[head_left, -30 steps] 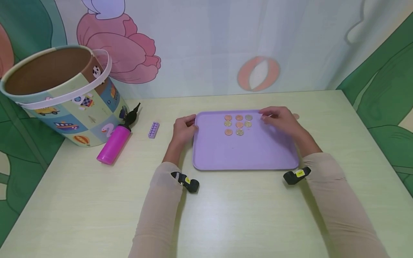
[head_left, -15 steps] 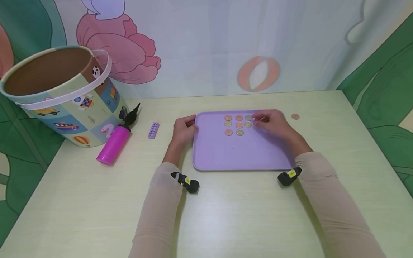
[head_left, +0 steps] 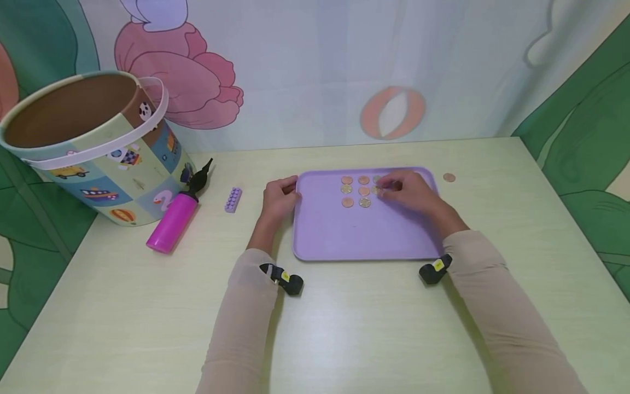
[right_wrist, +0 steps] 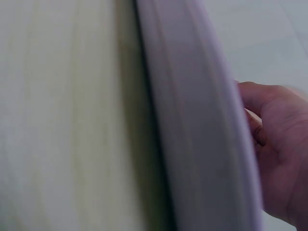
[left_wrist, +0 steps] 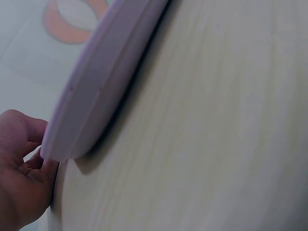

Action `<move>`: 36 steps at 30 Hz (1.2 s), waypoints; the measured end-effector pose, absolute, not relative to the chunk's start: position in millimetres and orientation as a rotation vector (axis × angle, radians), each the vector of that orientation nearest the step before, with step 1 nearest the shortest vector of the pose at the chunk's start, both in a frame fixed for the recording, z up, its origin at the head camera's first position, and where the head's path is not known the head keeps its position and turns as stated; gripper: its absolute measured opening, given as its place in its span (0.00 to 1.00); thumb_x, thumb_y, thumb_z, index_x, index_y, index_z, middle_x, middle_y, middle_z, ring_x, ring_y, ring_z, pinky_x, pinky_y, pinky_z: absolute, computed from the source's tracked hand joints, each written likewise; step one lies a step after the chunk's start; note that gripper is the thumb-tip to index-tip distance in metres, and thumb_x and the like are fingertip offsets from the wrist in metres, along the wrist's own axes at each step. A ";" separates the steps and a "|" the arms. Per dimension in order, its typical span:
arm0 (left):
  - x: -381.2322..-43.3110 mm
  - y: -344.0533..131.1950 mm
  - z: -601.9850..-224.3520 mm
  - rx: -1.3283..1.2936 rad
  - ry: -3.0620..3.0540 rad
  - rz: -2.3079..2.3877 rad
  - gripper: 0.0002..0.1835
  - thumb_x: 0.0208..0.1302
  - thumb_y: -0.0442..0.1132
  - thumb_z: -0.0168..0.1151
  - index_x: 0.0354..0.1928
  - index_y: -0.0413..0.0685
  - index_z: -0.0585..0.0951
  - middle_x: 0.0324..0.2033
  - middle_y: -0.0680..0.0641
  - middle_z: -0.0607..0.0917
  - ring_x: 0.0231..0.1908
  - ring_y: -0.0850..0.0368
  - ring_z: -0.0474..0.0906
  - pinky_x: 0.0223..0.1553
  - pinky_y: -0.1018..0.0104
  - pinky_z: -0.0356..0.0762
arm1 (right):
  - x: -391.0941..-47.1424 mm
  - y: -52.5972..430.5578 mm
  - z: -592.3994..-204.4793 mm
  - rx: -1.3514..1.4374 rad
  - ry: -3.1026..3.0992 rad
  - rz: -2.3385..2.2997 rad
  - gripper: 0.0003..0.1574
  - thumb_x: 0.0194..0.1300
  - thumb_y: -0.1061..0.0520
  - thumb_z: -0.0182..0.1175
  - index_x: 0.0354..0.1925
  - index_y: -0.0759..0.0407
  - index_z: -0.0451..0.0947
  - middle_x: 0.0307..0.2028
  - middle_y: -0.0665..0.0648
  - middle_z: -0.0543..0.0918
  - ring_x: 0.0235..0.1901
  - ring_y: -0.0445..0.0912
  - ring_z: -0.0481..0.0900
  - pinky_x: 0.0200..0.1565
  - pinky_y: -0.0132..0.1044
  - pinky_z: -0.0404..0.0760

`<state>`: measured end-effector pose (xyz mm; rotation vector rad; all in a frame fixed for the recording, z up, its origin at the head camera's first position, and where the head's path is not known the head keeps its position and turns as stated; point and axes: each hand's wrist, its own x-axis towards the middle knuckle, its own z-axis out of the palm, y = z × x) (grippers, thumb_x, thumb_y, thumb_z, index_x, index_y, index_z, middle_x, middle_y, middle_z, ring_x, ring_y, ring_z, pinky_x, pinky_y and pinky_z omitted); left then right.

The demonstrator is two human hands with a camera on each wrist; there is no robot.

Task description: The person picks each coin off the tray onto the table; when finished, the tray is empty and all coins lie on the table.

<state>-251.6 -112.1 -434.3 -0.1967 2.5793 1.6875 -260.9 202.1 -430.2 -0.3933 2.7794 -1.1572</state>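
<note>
Several copper, gold and silver coins [head_left: 363, 191] lie in rows in the upper middle of a purple tray [head_left: 364, 235]. In the head view my left hand [head_left: 279, 200] grips the tray's left rim near its far corner; the left wrist view shows its curled fingers [left_wrist: 36, 127] at that edge. My right hand [head_left: 410, 191] is over the tray, its thumb and fingers bent beside the right column of coins, partly covering them. Whether a coin is between its fingertips cannot be seen. The tray wall hides the fingertips in the right wrist view.
A lone copper coin [head_left: 449, 177] lies on the table right of the tray. To the left are a purple building brick [head_left: 233, 200], a magenta bottle-shaped pump [head_left: 173, 223] with a black nozzle, and a large patterned bucket [head_left: 113, 169] with a white handle. A printed curtain [head_left: 295, 71] hangs behind.
My right hand has moved left from the tray's far right part to the right column of coins, uncovering the lone coin on the table. My left hand has stayed at the rim.
</note>
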 end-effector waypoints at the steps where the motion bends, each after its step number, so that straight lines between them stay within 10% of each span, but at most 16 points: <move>1: -251.6 -112.2 -434.2 -0.195 2.580 1.688 0.28 0.63 0.27 0.57 0.67 0.39 0.76 0.62 0.38 0.83 0.63 0.47 0.80 0.67 0.59 0.78 | -260.9 201.2 -429.8 -0.390 2.781 -1.154 0.19 0.65 0.60 0.66 0.54 0.63 0.84 0.48 0.66 0.87 0.39 0.47 0.76 0.43 0.32 0.73; 36: -249.7 -111.2 -433.7 -0.189 2.588 1.691 0.28 0.63 0.27 0.57 0.67 0.39 0.76 0.61 0.37 0.83 0.63 0.47 0.79 0.67 0.59 0.78 | -263.8 191.4 -432.6 -0.393 2.856 -1.045 0.15 0.66 0.62 0.66 0.51 0.65 0.85 0.48 0.66 0.88 0.41 0.52 0.77 0.43 0.36 0.73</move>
